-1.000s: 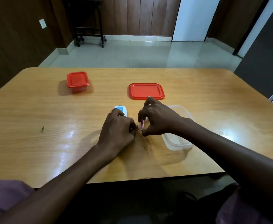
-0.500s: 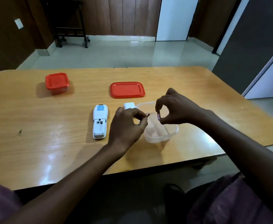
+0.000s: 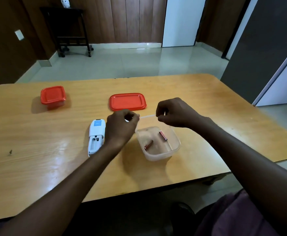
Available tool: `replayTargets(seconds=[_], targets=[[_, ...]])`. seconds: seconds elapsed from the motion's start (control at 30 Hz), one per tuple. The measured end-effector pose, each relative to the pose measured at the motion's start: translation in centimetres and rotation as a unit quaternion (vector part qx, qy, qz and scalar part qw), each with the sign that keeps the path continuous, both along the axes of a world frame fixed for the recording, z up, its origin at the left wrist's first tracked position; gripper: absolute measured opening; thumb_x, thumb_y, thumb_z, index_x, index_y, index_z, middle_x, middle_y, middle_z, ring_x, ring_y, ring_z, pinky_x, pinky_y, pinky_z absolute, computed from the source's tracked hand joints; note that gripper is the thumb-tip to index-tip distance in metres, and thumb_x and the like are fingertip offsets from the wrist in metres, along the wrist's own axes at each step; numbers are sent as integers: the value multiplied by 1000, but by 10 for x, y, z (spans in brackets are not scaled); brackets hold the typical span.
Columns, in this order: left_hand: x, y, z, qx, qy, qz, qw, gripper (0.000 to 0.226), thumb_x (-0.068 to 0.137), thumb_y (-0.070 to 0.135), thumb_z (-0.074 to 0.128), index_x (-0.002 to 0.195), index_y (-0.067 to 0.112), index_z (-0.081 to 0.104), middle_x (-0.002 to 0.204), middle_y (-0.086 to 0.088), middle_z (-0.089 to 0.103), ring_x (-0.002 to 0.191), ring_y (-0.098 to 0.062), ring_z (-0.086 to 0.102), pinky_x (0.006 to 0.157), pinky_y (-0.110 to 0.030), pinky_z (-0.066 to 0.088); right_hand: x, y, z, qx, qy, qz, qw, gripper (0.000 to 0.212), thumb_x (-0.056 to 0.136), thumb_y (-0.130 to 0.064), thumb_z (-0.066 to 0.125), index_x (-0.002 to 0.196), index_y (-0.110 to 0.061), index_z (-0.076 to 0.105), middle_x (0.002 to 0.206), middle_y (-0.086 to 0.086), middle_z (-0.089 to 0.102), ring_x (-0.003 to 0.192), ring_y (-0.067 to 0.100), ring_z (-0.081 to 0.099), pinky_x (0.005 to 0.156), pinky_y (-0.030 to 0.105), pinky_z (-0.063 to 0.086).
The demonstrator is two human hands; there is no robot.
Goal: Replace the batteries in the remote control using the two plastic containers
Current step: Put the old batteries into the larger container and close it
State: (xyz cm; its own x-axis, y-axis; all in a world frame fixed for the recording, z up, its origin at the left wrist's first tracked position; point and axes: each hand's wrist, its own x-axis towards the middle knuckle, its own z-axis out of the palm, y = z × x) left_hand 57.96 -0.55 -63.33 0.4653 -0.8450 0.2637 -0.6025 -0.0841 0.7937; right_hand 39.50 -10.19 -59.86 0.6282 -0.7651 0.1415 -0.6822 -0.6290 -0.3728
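A white remote control (image 3: pixel 96 133) lies face down on the table, its battery bay uncovered and empty. To its right stands an open clear plastic container (image 3: pixel 177 147) with two red batteries (image 3: pixel 148 144) (image 3: pixel 163 135) lying on its floor. My left hand (image 3: pixel 121 128) hovers between the remote and the container's left rim. Over the far rim hangs my right hand (image 3: pixel 175 113). Both hands hold nothing, their fingers loosely curled with the tips a little apart. A bit of white shows behind my left fingers; I cannot tell what it is.
A flat red lid (image 3: pixel 127 101) lies just beyond the hands. A small closed container with a red lid (image 3: pixel 53 96) sits at the far left of the wooden table (image 3: pixel 37 150). The table's near edge is close to the open container.
Each hand carried a battery from the remote over to the clear container and let it go. Both batteries now lie inside. The remote is uncovered by the hands.
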Motion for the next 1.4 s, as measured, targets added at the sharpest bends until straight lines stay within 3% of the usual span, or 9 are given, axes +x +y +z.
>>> replayTargets(seconds=[0.17, 0.37, 0.6, 0.7, 0.83, 0.97, 1.07, 1.17, 1.4], targets=[[39, -38, -1, 47, 45, 65, 996, 19, 91, 22, 63, 98, 11, 78, 98, -6, 76, 97, -24, 68, 80, -29, 48, 19, -33, -13, 81, -23, -93, 992, 24, 96, -17, 54, 113, -12, 70, 108, 4, 73, 107, 26, 65, 90, 36, 53], [76, -88, -11, 198, 58, 57, 977, 50, 92, 18, 50, 142, 17, 53, 134, -14, 59, 125, -35, 53, 96, -37, 50, 43, -65, -36, 209, -1, -111, 972, 58, 105, -41, 47, 155, -13, 37, 155, 14, 47, 142, 31, 44, 113, 37, 36], [90, -122, -19, 168, 255, 103, 947, 25, 90, 17, 68, 110, 2, 62, 94, -13, 63, 90, -31, 62, 74, -33, 50, 53, -84, -42, 293, -126, -147, 936, 52, 103, -31, 53, 149, -9, 45, 147, 8, 51, 132, 24, 50, 109, 35, 41], [82, -112, -10, 117, 378, 99, 913, 15, 91, 4, 66, 106, 3, 66, 87, -11, 65, 74, -23, 60, 67, -32, 54, 47, -90, -45, 321, -191, -163, 913, 24, 100, -33, 58, 108, -13, 67, 105, 0, 64, 98, 18, 56, 88, 30, 45], [51, -72, 10, 12, 459, 8, 889, 26, 95, 0, 63, 120, 2, 68, 100, -11, 73, 87, -23, 70, 83, -38, 60, 37, -84, -34, 379, -290, -175, 861, 63, 97, -61, 50, 133, -10, 58, 124, 6, 68, 120, 21, 58, 110, 38, 44], [27, -21, 13, -70, 286, -99, 950, 33, 92, 6, 69, 124, 12, 71, 112, -3, 75, 100, -16, 71, 89, -32, 59, 22, -76, -20, 411, -379, -197, 805, 86, 91, -78, 39, 125, -3, 64, 119, 15, 73, 115, 26, 66, 104, 40, 51], [16, 16, 11, -96, 103, -171, 975, 32, 91, 9, 72, 119, 25, 75, 100, 2, 67, 97, -11, 65, 83, -19, 53, 12, -64, -8, 440, -409, -177, 780, 74, 97, -65, 44, 115, 2, 71, 114, 19, 75, 97, 26, 73, 84, 36, 60], [11, 41, 5, -123, -47, -218, 967, 41, 87, 5, 74, 119, 29, 75, 97, 3, 60, 97, -12, 58, 85, -16, 46, 3, -43, 2, 426, -388, -157, 802, 29, 101, -20, 54, 119, 0, 67, 119, 18, 73, 99, 26, 69, 71, 29, 57], [-5, 81, -18, -129, -170, -274, 938, 42, 80, 10, 82, 117, 29, 76, 92, 7, 58, 92, -2, 49, 79, -9, 40, -13, -11, 3, 346, -314, -116, 877, 32, 93, 8, 54, 120, -1, 68, 116, 14, 72, 101, 20, 65, 85, 31, 55]])
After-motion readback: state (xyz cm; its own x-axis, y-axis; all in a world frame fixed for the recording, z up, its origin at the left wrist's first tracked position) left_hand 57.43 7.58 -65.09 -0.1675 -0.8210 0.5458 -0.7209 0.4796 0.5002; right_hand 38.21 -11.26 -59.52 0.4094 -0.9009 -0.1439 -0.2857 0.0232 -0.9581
